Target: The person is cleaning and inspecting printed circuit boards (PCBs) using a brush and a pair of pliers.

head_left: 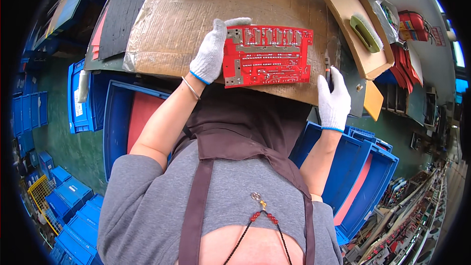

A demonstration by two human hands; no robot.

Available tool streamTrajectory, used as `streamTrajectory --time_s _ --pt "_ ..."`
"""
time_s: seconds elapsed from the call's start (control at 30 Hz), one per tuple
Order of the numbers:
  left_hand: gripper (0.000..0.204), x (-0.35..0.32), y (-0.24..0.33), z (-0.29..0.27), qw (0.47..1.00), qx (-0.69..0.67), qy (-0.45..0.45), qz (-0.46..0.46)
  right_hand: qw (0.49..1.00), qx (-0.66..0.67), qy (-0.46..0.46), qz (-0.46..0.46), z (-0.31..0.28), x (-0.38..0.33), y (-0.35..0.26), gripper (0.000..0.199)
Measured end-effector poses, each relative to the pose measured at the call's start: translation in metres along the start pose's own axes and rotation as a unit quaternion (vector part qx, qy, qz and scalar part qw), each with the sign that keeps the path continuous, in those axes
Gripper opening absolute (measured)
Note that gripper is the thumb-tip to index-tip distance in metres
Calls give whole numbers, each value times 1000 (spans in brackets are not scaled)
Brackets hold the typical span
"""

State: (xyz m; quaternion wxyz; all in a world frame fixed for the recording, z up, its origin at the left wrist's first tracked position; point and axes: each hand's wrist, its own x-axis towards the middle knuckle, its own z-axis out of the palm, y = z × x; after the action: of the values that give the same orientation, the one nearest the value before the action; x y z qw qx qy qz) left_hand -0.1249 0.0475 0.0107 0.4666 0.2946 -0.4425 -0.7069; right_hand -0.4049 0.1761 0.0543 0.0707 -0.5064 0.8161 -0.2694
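While blue crates flank her, left hand grips red board.

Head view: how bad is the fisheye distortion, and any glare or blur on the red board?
Head view: strong fisheye, black corners, and the blue crates and cardboard-covered table edges bow near the rim. Lighting is even and soft, with no hard shadows. The red circuit board is sharp and free of glare, its traces legible. Both gloved hands, left hand and right hand, are crisp, without motion blur.

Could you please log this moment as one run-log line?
left hand: holds red circuit board | right hand: grips dark tool | surface: cardboard-covered bench
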Motion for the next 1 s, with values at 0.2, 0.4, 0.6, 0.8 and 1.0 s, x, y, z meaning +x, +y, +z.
streamTrajectory --time_s 0.2,0.4,0.6,0.8,1.0 --pt "93 -1 6 6 996 -74 -5 -38 993 -14 -73 -89 -13 6 -7 52" --pt "103 6 7 -2 989 -133 -40 -51 988 5 -122 -94 -17 1 -14 50" --pt "105 11 12 -9 982 -157 -64 -80 981 6 5 -195 -18 -6 -35 53" --pt "97 12 12 -9 972 -197 -81 -101 906 -23 -144 -397 -4 -9 -106 55" --pt "75 10 22 -3 982 -143 -66 -99 828 -111 -153 -527 17 10 -116 45"
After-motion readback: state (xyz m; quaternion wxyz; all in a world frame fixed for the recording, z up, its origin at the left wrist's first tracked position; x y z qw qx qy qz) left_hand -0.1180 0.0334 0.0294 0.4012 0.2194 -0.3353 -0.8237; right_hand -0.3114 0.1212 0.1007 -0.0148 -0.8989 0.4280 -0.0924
